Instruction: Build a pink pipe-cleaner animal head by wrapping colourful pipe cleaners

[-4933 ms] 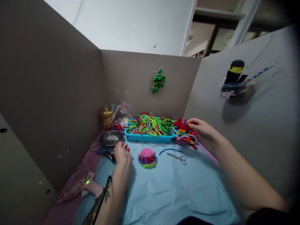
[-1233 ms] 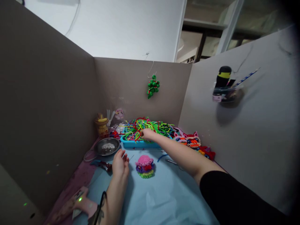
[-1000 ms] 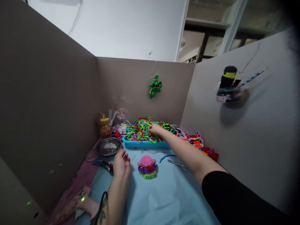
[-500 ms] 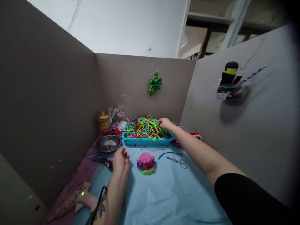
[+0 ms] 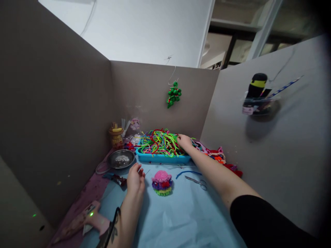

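Observation:
My right hand (image 5: pixel 184 142) reaches over the right part of a heap of coloured pipe cleaners (image 5: pixel 162 143) in a blue tray (image 5: pixel 162 158). Its fingers are bent together at the heap; what they pinch, if anything, is hidden. Palm turned inward, my left hand (image 5: pixel 136 179) hovers near the table with its fingers loosely curled and apart. A thin wire-like piece (image 5: pixel 148 172) shows beside its fingertips; I cannot tell whether they touch. To the right of that hand sits a small round fuzzy piece (image 5: pixel 162 183) in pink, purple and yellow-green bands.
Scissors (image 5: pixel 197 182) and a blue pipe cleaner (image 5: pixel 188 172) lie right of the fuzzy piece. At left are a metal bowl (image 5: pixel 120 159) with small white bits and a pink glue gun (image 5: pixel 97 218). Panels (image 5: pixel 155 110) enclose the table. Red and pink pieces (image 5: pixel 218 155) lie right of the tray.
My right hand has shifted slightly and sits lower over the right part of the heap. The view has tilted a little. My left hand keeps nearly the same pose.

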Motion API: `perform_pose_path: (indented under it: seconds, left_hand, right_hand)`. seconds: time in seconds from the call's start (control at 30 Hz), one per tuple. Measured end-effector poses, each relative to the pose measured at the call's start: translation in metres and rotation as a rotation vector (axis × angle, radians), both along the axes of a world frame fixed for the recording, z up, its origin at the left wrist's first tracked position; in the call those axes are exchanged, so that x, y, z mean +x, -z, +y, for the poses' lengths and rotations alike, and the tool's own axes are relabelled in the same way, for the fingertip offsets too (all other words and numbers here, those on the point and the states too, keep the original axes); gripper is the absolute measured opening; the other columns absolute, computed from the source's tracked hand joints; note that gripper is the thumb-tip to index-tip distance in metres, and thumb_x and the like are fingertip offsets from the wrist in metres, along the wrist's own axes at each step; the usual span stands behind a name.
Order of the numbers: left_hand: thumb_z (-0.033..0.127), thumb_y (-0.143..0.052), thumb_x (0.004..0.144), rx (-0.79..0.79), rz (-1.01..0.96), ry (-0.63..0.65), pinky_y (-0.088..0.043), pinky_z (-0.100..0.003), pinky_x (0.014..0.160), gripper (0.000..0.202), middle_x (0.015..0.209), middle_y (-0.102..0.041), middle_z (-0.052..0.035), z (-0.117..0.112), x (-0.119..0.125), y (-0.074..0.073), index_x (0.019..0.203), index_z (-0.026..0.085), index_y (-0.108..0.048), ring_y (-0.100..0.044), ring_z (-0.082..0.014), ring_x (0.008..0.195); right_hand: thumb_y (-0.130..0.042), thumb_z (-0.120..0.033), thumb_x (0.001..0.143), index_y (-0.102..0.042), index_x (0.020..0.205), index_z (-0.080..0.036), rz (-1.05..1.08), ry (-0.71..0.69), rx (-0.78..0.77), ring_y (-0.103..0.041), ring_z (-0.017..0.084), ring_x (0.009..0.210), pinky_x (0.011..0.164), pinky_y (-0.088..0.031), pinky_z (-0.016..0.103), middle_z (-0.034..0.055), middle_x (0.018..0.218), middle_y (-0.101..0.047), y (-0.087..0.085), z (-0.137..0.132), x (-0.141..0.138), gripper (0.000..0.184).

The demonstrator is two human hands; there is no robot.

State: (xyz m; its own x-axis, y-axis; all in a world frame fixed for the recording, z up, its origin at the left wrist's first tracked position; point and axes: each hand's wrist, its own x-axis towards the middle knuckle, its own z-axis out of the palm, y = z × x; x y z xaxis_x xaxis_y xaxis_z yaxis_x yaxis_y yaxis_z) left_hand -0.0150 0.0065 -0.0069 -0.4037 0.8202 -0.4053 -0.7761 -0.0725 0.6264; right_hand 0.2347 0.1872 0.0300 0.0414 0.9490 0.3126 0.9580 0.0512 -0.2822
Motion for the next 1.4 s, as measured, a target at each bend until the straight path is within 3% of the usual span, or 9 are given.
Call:
perform_pose_path:
  seconds: [0.17,0.23,0.37,0.53,0.67,0.83,1.0,1.2,1.4]
  left_hand:
    - [0.008,-0.055,0.074,0.009,-0.007,-0.001,-0.036,-0.016,0.043,0.009,0.068,-0.054,0.0034,-0.002,0.001,-0.004,0.078,0.015,-0.055,-0.049,-0.0035,0.047]
    - [0.009,-0.054,0.075,0.010,-0.016,-0.005,-0.036,-0.016,0.043,0.007,0.069,-0.054,0.0032,-0.002,0.000,-0.005,0.078,0.015,-0.055,-0.049,-0.0034,0.047]
    - [0.010,-0.054,0.077,0.001,-0.018,-0.013,-0.036,-0.016,0.043,0.004,0.070,-0.054,0.0027,-0.001,-0.002,-0.007,0.078,0.015,-0.054,-0.049,-0.0033,0.047]
    - [0.011,-0.054,0.078,-0.002,-0.010,-0.011,-0.036,-0.016,0.043,0.004,0.069,-0.054,0.0028,-0.002,-0.001,-0.008,0.078,0.015,-0.053,-0.049,-0.0034,0.047]
    - [0.011,-0.053,0.078,-0.001,-0.013,-0.018,-0.036,-0.016,0.043,0.004,0.069,-0.054,0.0027,-0.002,-0.001,-0.008,0.079,0.015,-0.053,-0.049,-0.0036,0.047]
    - [0.009,-0.054,0.077,0.009,-0.016,-0.014,-0.036,-0.016,0.044,0.007,0.070,-0.054,0.0034,0.000,-0.002,-0.005,0.080,0.016,-0.053,-0.049,-0.0033,0.047]
    - [0.009,-0.055,0.075,0.005,-0.013,-0.013,-0.036,-0.016,0.043,0.008,0.071,-0.054,0.0032,0.000,-0.001,-0.003,0.080,0.016,-0.054,-0.050,-0.0034,0.048]
    - [0.009,-0.054,0.076,0.001,0.008,-0.007,-0.037,-0.016,0.043,0.009,0.071,-0.054,0.0028,0.001,0.001,0.000,0.081,0.017,-0.054,-0.050,-0.0038,0.048]
    - [0.010,-0.053,0.078,-0.003,0.008,0.003,-0.037,-0.016,0.044,0.007,0.072,-0.055,0.0024,0.000,0.003,-0.004,0.081,0.017,-0.052,-0.050,-0.0041,0.048]
  right_hand:
    - [-0.035,-0.026,0.089,-0.046,0.128,-0.009,0.081,-0.045,0.027,-0.050,0.025,0.115,0.093,-0.037,0.033,0.0180,0.126,-0.052,-0.010,0.011,-0.026,0.043]
    - [-0.038,-0.029,0.090,-0.047,0.128,-0.012,0.101,-0.156,-0.019,-0.052,0.022,0.111,0.090,-0.040,0.030,0.0144,0.124,-0.055,-0.007,0.010,-0.044,0.043]
    - [-0.052,-0.033,0.084,-0.066,0.102,-0.023,0.098,-0.488,-0.127,-0.059,0.015,0.092,0.082,-0.042,0.021,0.0006,0.104,-0.067,0.014,-0.004,-0.083,0.025]
    - [-0.056,-0.031,0.080,-0.068,0.067,-0.016,0.094,-0.620,-0.199,-0.058,0.013,0.063,0.062,-0.042,0.020,0.0002,0.067,-0.067,0.029,-0.020,-0.100,0.023]
    - [-0.052,-0.034,0.082,-0.069,0.077,-0.018,0.157,-0.565,-0.073,-0.060,0.015,0.073,0.068,-0.042,0.020,0.0000,0.076,-0.069,0.016,-0.014,-0.083,0.023]
    - [-0.034,-0.030,0.087,-0.065,0.103,-0.015,0.249,-0.265,0.117,-0.061,0.017,0.081,0.074,-0.045,0.025,0.0052,0.090,-0.069,-0.008,0.011,-0.032,0.038]
    - [-0.036,-0.018,0.081,-0.067,0.101,-0.013,0.260,-0.034,0.132,-0.064,0.019,0.078,0.075,-0.047,0.028,0.0079,0.086,-0.070,-0.005,0.028,0.004,0.037]
    - [-0.043,-0.015,0.081,-0.068,0.101,-0.023,0.212,-0.068,0.088,-0.060,0.015,0.098,0.088,-0.042,0.022,0.0019,0.105,-0.068,0.011,0.043,-0.026,0.033]
    - [-0.062,-0.017,0.070,-0.073,0.086,-0.022,0.126,-0.077,-0.119,-0.064,0.021,0.090,0.081,-0.045,0.024,0.0049,0.094,-0.071,0.021,0.064,-0.054,0.020]
